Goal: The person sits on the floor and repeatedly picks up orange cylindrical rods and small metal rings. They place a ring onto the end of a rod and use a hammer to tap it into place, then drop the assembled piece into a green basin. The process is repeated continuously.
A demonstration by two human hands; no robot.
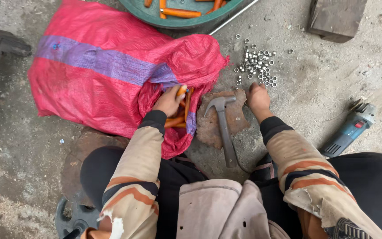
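My left hand reaches into the mouth of a red woven sack with a purple stripe and closes on an orange stick-shaped piece; more orange pieces lie inside the sack. My right hand rests fingers-down on the concrete at the edge of a pile of several small metal rings; whether it grips a ring is hidden. Between my hands a claw hammer lies on a rusty flat plate.
A green basin holding several orange pieces sits at the top, a thin metal rod beside it. An angle grinder lies at right. A dark block stands top right, dark objects along the left edge.
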